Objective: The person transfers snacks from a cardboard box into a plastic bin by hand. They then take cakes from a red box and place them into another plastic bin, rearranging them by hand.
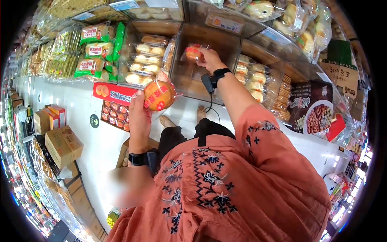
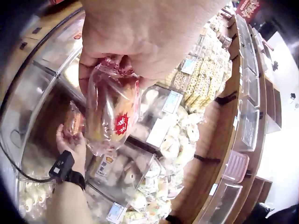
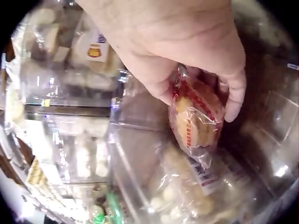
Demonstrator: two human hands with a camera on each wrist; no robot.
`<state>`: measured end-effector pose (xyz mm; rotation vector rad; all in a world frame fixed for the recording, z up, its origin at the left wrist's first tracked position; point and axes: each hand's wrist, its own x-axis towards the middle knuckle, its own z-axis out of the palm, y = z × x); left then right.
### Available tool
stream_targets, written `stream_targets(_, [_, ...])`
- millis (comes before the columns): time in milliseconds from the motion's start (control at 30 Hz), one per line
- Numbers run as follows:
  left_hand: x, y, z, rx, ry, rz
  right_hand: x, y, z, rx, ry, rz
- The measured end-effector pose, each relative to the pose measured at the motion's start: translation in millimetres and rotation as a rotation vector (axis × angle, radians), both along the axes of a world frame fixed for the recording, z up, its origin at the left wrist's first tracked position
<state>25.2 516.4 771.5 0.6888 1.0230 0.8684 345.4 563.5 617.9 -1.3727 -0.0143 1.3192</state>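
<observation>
My left hand (image 1: pixel 139 117) grips a round, golden bread bun (image 1: pixel 159 95) in a clear wrapper with red print, held up before the shelf. In the left wrist view, the fingers pinch the gathered end of the wrapped bun (image 2: pixel 114 109), which hangs below them. A second wrapped bun (image 1: pixel 193 53) with red print is in my right hand (image 1: pixel 212 61), over a brown-bottomed clear bin (image 1: pixel 183 72). Seen from the right wrist, thumb and fingers curl round this bun (image 3: pixel 198 119) from both sides. Part of each bun is hidden by the hand.
Packs of pale buns (image 1: pixel 145 60) fill the bin on the left, and more packs (image 1: pixel 256 80) fill those on the right. Clear partitions stand between the bins. Below the shelf, a floor box of wrapped buns (image 1: pixel 115 115) stands near a cardboard carton (image 1: pixel 63 146).
</observation>
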Motion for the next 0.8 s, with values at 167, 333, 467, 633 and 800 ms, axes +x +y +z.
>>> stream_targets(167, [14.7,3.1,8.0,0.025,0.116,-0.021,10.1,19.8,-56.1,-0.093,-0.004,0.005])
stream_targets(333, [23.6,7.7,5.9,0.026,0.242,-0.009,8.1,34.4,-123.9,-0.033,-0.245,0.042])
stream_targets(467, [17.5,10.2,-14.4,-0.087,0.145,0.051,16.9,34.0,-188.7,-0.047,-0.565,0.126])
stream_targets(633, [20.0,10.4,-17.3,-0.152,0.087,0.107,28.6,23.4,-210.6,-0.149,-0.782,0.308])
stream_targets(800, [24.7,13.5,-15.5,-0.163,0.051,0.118,28.6,21.2,-194.3,-0.209,-0.41,0.216])
